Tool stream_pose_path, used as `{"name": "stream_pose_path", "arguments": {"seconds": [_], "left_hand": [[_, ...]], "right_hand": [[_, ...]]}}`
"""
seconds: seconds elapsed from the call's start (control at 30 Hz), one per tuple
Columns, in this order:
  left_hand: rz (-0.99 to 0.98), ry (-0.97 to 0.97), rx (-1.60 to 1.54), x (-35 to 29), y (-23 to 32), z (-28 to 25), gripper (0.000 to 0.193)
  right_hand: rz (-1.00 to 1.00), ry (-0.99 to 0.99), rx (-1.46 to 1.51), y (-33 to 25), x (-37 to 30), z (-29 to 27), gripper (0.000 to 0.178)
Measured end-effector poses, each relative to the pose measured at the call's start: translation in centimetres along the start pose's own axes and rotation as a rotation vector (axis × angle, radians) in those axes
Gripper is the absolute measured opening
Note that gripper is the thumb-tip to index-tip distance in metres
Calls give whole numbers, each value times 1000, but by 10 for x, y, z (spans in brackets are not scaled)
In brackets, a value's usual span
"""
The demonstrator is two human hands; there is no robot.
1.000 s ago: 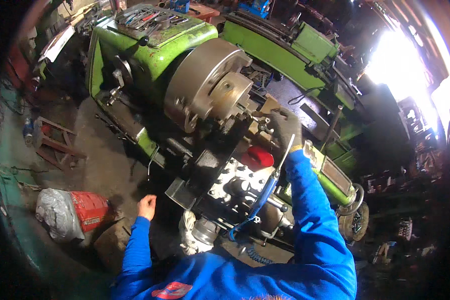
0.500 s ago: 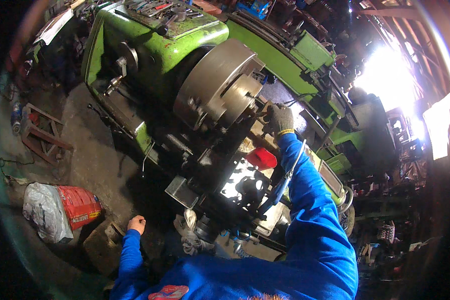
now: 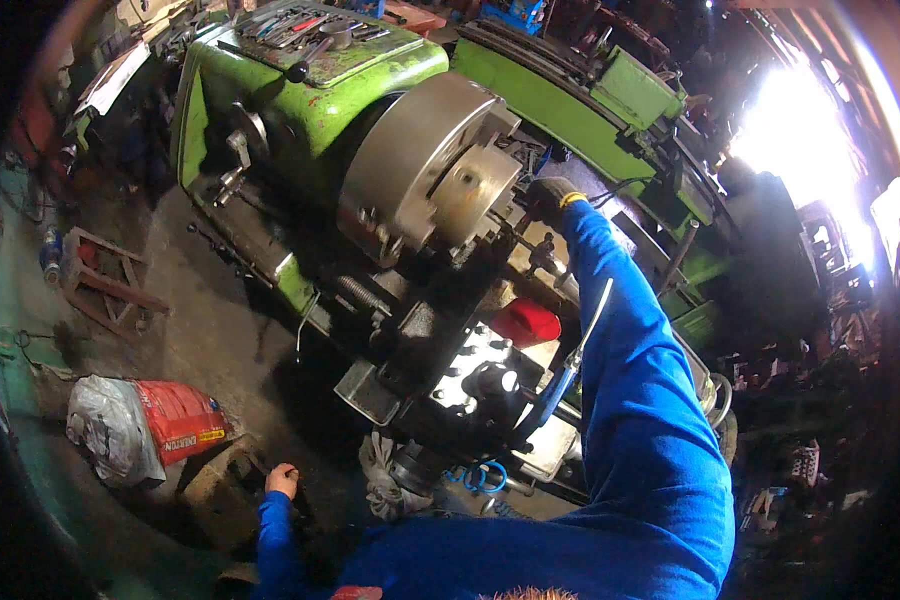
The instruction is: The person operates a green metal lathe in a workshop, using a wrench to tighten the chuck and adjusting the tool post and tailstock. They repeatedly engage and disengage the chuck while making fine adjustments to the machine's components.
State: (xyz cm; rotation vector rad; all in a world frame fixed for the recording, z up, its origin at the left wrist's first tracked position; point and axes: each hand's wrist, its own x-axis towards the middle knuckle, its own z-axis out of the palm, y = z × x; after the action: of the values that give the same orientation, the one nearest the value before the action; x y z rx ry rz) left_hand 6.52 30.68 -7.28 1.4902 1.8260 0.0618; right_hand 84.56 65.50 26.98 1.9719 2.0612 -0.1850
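My right hand [image 3: 548, 198], in a grey glove with a yellow cuff, reaches to the far right side of the steel chuck [image 3: 402, 165] on a green lathe. A round metal workpiece [image 3: 470, 185] sits in the chuck's jaws. The fingers are in shadow beside the workpiece, so their grip does not show. Low on the left is my bare left hand [image 3: 282, 480], its fingers curled; whatever they close on is hidden. Below my right forearm stands the bolted tool post [image 3: 485, 370], with a red object [image 3: 526, 323] behind it. A blue-handled tool [image 3: 555, 395] lies alongside.
Hand tools lie on the tray atop the headstock [image 3: 315, 45]. A red and white sack [image 3: 145, 430] and a rusty metal frame [image 3: 110, 280] stand on the floor at left. A grey rag [image 3: 380, 475] hangs near my body. Bright light enters at the right.
My right hand has shifted up and slightly left, closer against the workpiece. The view has moved a little, so the left hand and the sack appear farther right and lower.
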Motion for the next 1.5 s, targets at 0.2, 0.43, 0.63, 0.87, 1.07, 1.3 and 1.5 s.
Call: {"name": "stream_pose_path", "arguments": {"seconds": [0.2, 0.43, 0.63, 0.87, 1.07, 1.3, 1.5], "left_hand": [[-19, -12, 2, -3, -18, 21, 30], [-31, -95, -73, 20, 11, 39, 31], [53, -44, -128, 55, 39, 41, 29], [38, -73, -80, 64, 24, 47, 27], [-24, -120, -37, 40, 10, 28, 32], [-56, -128, 11, 35, 1, 27, 31], [-33, -105, -39, 47, 3, 29, 30]], "right_hand": [[-18, 130, -107, 3, -4, 1, 25], [219, 460, -191, -24, -65, 16, 20], [272, 504, 615, -85, -104, -8, 29], [238, 445, 371, -107, -133, -1, 26], [139, 440, 220, -127, -142, -10, 26], [194, 464, 301, -130, -143, -7, 28], [228, 485, 262, -134, -137, -7, 30]]}}
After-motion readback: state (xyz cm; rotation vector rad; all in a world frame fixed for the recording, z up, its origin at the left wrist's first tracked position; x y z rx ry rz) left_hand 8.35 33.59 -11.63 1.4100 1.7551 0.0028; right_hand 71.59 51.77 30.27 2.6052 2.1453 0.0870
